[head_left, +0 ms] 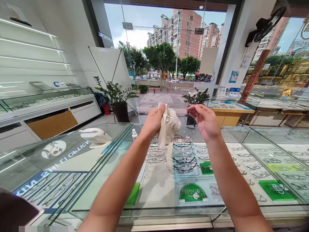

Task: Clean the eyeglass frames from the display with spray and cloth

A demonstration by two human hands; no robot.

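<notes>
My left hand [155, 120] is closed on a cream-coloured cloth [169, 125], which hangs down over the glass display case. To the right, my right hand [207, 121] pinches a thin-rimmed pair of glasses [198, 118] between thumb and fingers, held up in the air. The cloth and the glasses are apart. Beneath both hands, the glass display case [156, 190] shows rows of eyeglass frames [185, 158] under its top.
A small white bottle [134, 134] stands on the glass left of centre. A white device [96, 136] sits farther left. Beyond the counter are two potted plants [118, 93] [196, 96] before the window. More display cases [277, 154] extend right.
</notes>
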